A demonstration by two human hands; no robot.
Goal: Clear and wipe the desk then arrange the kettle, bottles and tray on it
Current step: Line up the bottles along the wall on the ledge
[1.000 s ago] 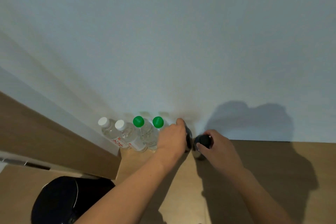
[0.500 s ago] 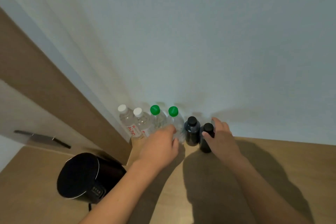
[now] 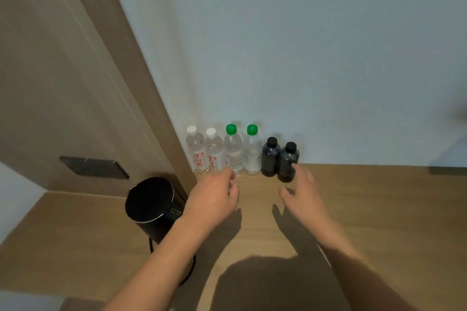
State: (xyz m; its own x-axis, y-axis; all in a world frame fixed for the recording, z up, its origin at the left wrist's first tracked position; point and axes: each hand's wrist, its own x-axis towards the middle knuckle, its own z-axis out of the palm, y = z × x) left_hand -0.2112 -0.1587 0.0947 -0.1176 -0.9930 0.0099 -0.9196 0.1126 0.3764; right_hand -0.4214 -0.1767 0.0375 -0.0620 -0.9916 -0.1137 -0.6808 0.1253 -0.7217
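1. Six bottles stand in a row on the wooden bench against the wall: two white-capped bottles, two green-capped bottles, two dark bottles.
2. Black kettle stands left.
3. Left hand and right hand hover empty, fingers relaxed, just before the bottles.

Two bare forearms come into view from the bottom edge, each uncovered right down to the wrist, with no sleeve on either. The left hand is bare, with nothing worn on its fingers or wrist. The right hand is bare as well, its wrist plain. Both arms are slim and smooth, tapering to narrow wrists
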